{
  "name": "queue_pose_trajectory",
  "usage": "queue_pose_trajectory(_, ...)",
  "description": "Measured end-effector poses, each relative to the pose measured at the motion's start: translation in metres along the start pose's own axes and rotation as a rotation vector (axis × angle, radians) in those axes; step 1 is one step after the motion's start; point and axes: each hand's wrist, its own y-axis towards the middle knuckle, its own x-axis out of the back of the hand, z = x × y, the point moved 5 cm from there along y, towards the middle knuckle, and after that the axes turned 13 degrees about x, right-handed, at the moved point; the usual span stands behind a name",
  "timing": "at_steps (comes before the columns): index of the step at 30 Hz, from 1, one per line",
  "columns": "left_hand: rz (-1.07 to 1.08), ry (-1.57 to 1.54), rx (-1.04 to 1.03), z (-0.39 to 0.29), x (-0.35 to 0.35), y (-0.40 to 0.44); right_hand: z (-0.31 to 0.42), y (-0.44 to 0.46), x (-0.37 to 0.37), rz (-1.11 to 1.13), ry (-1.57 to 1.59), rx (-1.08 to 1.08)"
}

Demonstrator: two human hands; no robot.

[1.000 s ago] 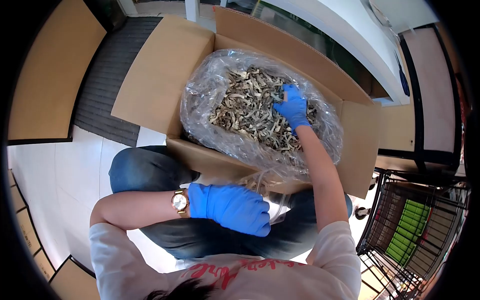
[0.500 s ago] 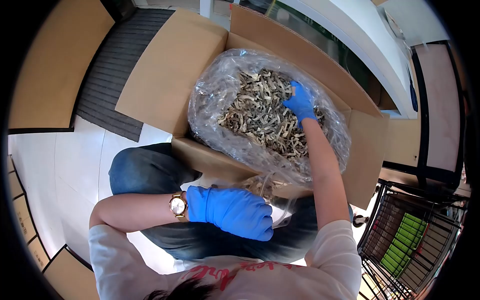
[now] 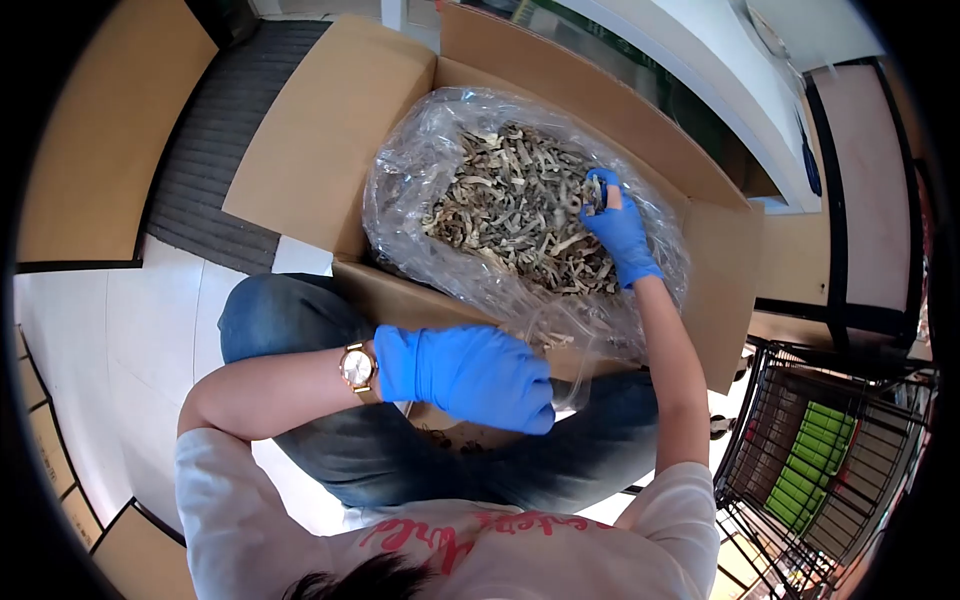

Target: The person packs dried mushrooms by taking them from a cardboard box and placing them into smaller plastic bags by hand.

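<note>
Dried, greyish-beige strips [image 3: 520, 200] fill a large clear plastic liner [image 3: 405, 190] inside an open cardboard box [image 3: 330, 130]. My right hand [image 3: 620, 228], in a blue glove, is at the right side of the heap, its fingers curled round some strips. My left hand [image 3: 468, 380], also gloved and with a gold watch at the wrist, is closed above my lap, in front of the box. From its far side extends a small clear bag [image 3: 572, 365], gripped by fingers that are mostly hidden under the hand.
A black wire cart [image 3: 830, 460] with green packs stands at the right. Beyond the box is a white-edged counter [image 3: 690, 80]. A grey ribbed mat [image 3: 220, 150] lies left of the box, and brown boards or boxes [image 3: 110, 130] line the left side.
My right hand has shifted slightly nearer and now holds strips visibly between its fingers. My left hand has risen a little towards the box with the small bag. The view has shifted slightly.
</note>
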Motion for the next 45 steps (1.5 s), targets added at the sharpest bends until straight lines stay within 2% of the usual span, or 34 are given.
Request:
queue_pose_trajectory(2, 0.012, 0.032, -0.015, 0.004, -0.003, 0.005, 0.0, -0.013, 0.011, -0.047, 0.091, -0.025)
queue_pose_trajectory(4, -0.017, 0.065, -0.04, 0.008, -0.003, 0.012, 0.003, -0.025, 0.029, -0.258, 0.283, 0.073)
queue_pose_trajectory(5, 0.014, 0.081, -0.001, 0.012, -0.003, 0.013, 0.004, -0.035, 0.038, -0.405, 0.283, 0.083)
queue_pose_trajectory(6, 0.019, 0.079, -0.008, 0.012, 0.0, 0.015, 0.008, -0.041, 0.047, -0.412, 0.282, 0.077)
queue_pose_trajectory(8, 0.107, 0.138, 0.111, 0.02, -0.001, 0.021, 0.006, -0.052, 0.06, -0.46, 0.841, -0.09)
queue_pose_trajectory(10, 0.102, 0.136, 0.097, 0.027, -0.001, 0.028, 0.047, -0.058, 0.086, -0.442, 0.845, -0.162)
queue_pose_trajectory(12, 0.039, 0.183, 0.056, 0.035, -0.003, 0.032, 0.069, -0.065, 0.089, -0.426, 0.949, -0.095)
queue_pose_trajectory(14, 0.086, 0.177, 0.128, 0.038, 0.002, 0.037, 0.091, -0.075, 0.086, -0.431, 0.917, -0.042)
queue_pose_trajectory(16, 0.08, 0.258, 0.184, 0.043, 0.004, 0.04, 0.121, -0.082, 0.08, -0.084, 0.727, 0.115)
queue_pose_trajectory(17, 0.071, 0.254, 0.16, 0.044, 0.005, 0.042, 0.129, -0.087, 0.091, -0.089, 0.73, 0.113)
queue_pose_trajectory(19, 0.02, 0.222, 0.137, 0.044, 0.004, 0.039, 0.151, -0.1, 0.094, 0.398, 0.865, 0.095)
queue_pose_trajectory(20, -0.035, 0.189, 0.117, 0.043, 0.007, 0.038, 0.144, -0.102, 0.094, 0.393, 0.866, 0.094)
queue_pose_trajectory(22, 0.041, 0.234, 0.162, 0.041, 0.005, 0.035, 0.139, -0.106, 0.097, 0.506, 0.707, 0.406)
queue_pose_trajectory(24, 0.118, 0.279, 0.209, 0.042, 0.001, 0.032, 0.131, -0.106, 0.107, 0.532, 0.73, 0.355)
queue_pose_trajectory(26, 0.063, 0.304, 0.122, 0.038, 0.003, 0.03, 0.119, -0.101, 0.11, 0.558, 0.757, 0.308)
queue_pose_trajectory(28, 0.085, 0.298, 0.134, 0.034, 0.006, 0.029, 0.078, -0.081, 0.106, 0.312, 0.814, 0.037)
queue_pose_trajectory(30, 0.105, 0.291, 0.142, 0.032, 0.005, 0.029, 0.042, -0.065, 0.077, 0.267, 0.679, -0.028)
queue_pose_trajectory(31, 0.089, 0.279, 0.134, 0.032, 0.005, 0.028, 0.029, -0.061, 0.057, 0.266, 0.677, -0.027)
queue_pose_trajectory(33, 0.072, 0.271, 0.13, 0.033, 0.006, 0.026, 0.015, -0.05, 0.012, 0.288, 0.285, 0.056)
queue_pose_trajectory(36, 0.05, 0.19, 0.108, 0.031, 0.008, 0.024, 0.021, -0.048, -0.049, 0.411, 0.206, 0.104)
queue_pose_trajectory(38, 0.073, 0.183, 0.112, 0.032, 0.005, 0.021, 0.034, -0.046, -0.075, 0.294, -0.004, 0.196)
queue_pose_trajectory(39, 0.055, 0.181, 0.101, 0.031, 0.008, 0.022, 0.045, -0.044, -0.08, 0.295, -0.002, 0.203)
queue_pose_trajectory(41, 0.051, 0.157, 0.129, 0.034, 0.005, 0.019, 0.059, -0.043, -0.082, 0.259, -0.313, 0.145)
queue_pose_trajectory(45, 0.024, 0.157, 0.161, 0.033, 0.007, 0.019, 0.026, -0.046, -0.098, 0.194, -0.072, 0.234)
